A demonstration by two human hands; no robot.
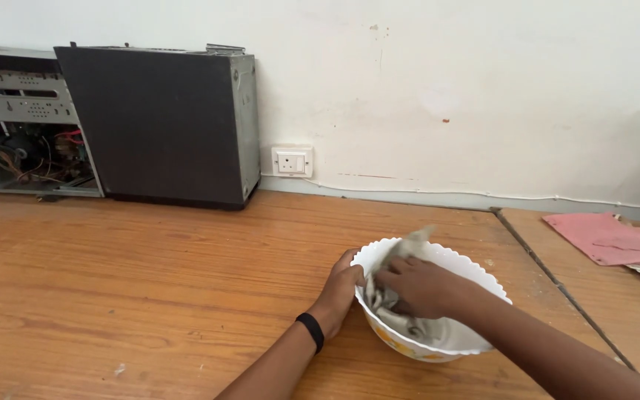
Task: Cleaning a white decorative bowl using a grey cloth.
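A white bowl with a scalloped rim and an orange pattern stands on the wooden table, right of centre. My left hand grips the bowl's left side from outside; a black band circles that wrist. My right hand is inside the bowl, pressing a crumpled grey cloth against the inner wall. Part of the cloth pokes up above the rim.
Two computer cases stand against the wall at the back left: a closed dark one and an open one showing wires. A white wall socket sits beside them. Pink paper lies at the far right.
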